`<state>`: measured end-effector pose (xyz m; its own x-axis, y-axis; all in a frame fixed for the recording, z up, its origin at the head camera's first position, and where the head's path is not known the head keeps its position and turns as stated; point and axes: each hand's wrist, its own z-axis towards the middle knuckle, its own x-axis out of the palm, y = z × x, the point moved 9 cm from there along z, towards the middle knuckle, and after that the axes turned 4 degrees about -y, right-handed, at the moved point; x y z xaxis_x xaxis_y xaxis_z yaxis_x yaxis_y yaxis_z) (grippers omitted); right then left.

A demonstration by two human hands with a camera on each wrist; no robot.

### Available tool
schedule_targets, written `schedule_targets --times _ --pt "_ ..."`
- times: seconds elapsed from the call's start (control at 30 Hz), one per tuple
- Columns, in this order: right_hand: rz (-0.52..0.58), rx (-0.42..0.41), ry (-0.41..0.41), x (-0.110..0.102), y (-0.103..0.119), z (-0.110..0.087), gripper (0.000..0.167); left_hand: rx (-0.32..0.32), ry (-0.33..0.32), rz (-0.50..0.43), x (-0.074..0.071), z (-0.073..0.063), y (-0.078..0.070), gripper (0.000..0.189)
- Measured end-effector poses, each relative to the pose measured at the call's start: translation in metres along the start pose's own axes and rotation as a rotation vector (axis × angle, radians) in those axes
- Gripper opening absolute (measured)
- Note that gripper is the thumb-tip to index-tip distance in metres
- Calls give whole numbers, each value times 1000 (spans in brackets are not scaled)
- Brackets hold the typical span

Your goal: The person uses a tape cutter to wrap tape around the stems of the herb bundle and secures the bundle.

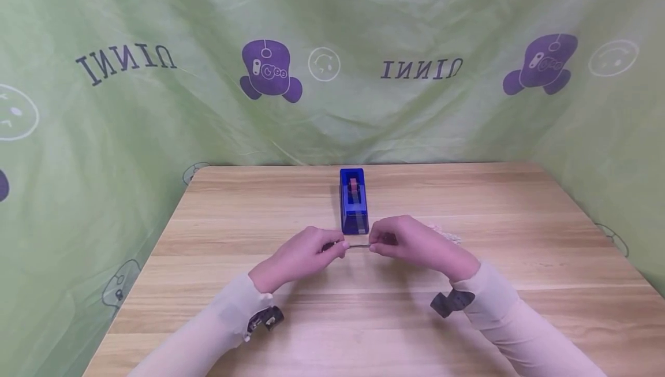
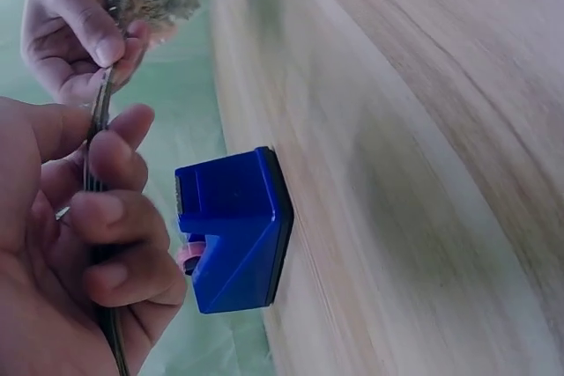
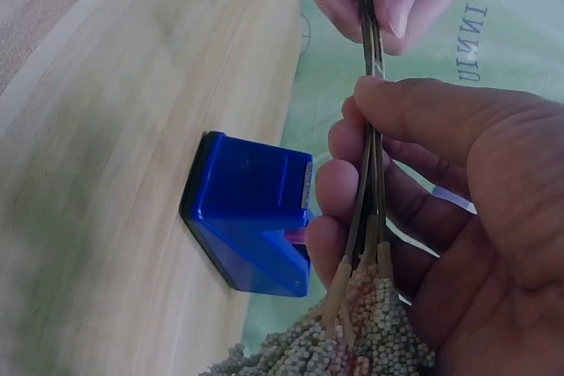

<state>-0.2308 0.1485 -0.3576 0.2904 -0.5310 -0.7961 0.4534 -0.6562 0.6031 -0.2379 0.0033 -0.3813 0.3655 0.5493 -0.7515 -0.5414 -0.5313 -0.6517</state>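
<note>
A small bunch of flowers point(image 3: 366, 319), with thin dark stems point(image 1: 358, 246) and beaded pale green and pinkish heads, is held level between both hands above the table. My left hand point(image 1: 312, 254) grips the stems toward their lower end, fingers curled round them in the left wrist view. Nearer the heads, my right hand point(image 1: 418, 245) pinches the stems between thumb and fingers. In the head view the right hand partly hides the heads. Just beyond the hands stands a blue tape dispenser point(image 1: 354, 206) with a pink core point(image 2: 189, 254); neither hand touches it.
The wood-grain table point(image 1: 249, 204) stretches out to both sides of the hands. A green curtain point(image 1: 374, 117) with purple prints hangs behind it and along its sides. Small dark cameras point(image 1: 265, 319) are strapped at both wrists.
</note>
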Motion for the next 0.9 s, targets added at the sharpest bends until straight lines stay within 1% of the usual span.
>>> schedule_targets --times 0.13,0.33,0.67,0.8,0.9 --pt "-23 5 -18 0 1 -1 5 -13 16 -56 0 2 0 27" --pt "-64 3 -34 -1 4 -1 8 -12 9 -74 -2 3 -2 23" --pt "-134 -3 -25 1 7 0 9 -2 -13 -52 -2 4 0 22" --pt "-141 7 2 3 8 1 10 -6 -17 -40 -1 4 1 20" --pt "-132 31 34 6 6 2 8 -7 -18 -28 -1 4 2 19"
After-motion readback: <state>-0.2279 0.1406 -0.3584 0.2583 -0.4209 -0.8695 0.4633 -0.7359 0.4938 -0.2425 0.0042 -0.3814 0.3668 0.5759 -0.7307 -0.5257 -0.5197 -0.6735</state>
